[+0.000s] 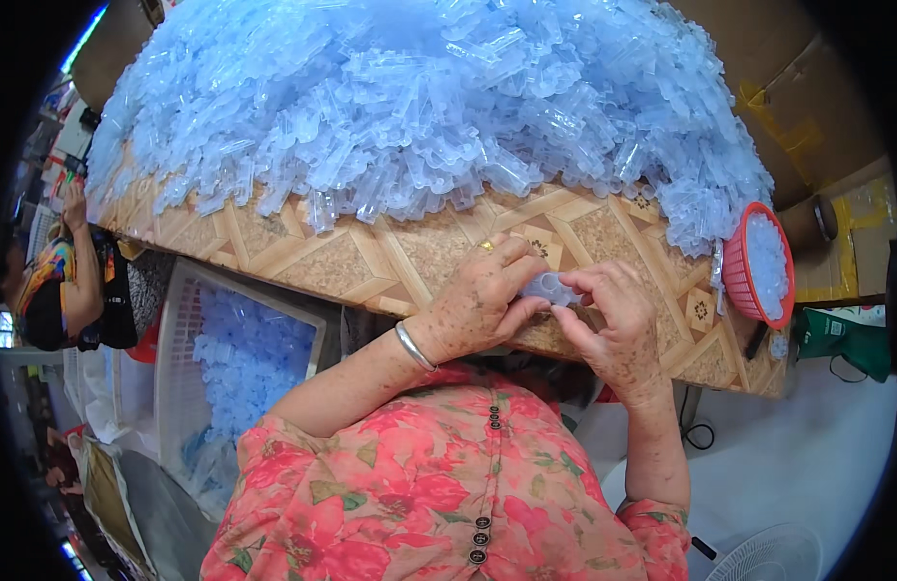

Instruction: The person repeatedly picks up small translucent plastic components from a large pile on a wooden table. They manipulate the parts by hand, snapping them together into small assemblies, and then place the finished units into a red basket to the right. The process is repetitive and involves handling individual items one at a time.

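Together, the left hand (pixel 482 295) and right hand (pixel 620 315) pinch a translucent plastic piece (pixel 548 289), each grip closed on it, over the table (pixel 342 266) beside a bluish heap (pixel 419 107).

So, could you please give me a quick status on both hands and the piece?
Left hand and right hand both gripping translucent plastic piece. Piece held over patterned table. Pile beyond, red basket right; neither appears in the way.

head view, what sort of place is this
Probably a small workshop where plastic parts are handled by hand: a huge heap of translucent bluish pieces covers much of the patterned table, while a white crate and a red basket hold more bluish plastic.
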The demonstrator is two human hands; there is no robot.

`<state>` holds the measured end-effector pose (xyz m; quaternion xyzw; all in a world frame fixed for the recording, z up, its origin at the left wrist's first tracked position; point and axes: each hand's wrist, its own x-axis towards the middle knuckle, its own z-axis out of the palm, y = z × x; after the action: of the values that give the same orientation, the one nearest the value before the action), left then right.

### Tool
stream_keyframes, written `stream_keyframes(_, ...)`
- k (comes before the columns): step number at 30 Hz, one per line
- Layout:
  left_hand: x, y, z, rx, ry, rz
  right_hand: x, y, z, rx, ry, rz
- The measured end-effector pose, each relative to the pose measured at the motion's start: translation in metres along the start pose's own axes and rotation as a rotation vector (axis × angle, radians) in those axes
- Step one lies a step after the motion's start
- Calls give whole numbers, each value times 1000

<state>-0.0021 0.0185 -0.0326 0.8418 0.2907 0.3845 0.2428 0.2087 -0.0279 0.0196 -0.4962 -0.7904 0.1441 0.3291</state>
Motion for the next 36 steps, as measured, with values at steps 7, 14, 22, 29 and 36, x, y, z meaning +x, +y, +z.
stream_keyframes(7, -1, -1, -1, -7, -28, -11, 0, -3, 3, -29, 66, -75)
stream_keyframes(14, 0, -2, -1, -3, -24, -1, 6, 0, 6, -6, 21, -13)
stream_keyframes(22, 1, -1, -1, -28, -8, -26, 8, 4, 2, -9, -37, -4)
stream_keyframes(29, 1, -3, 0, -32, -12, -6, 16, -1, 1, -32, -91, -35)
stream_keyframes(36, 2, -6, 0, -45, -32, 8, 26, -7, -2, -40, -155, -46)
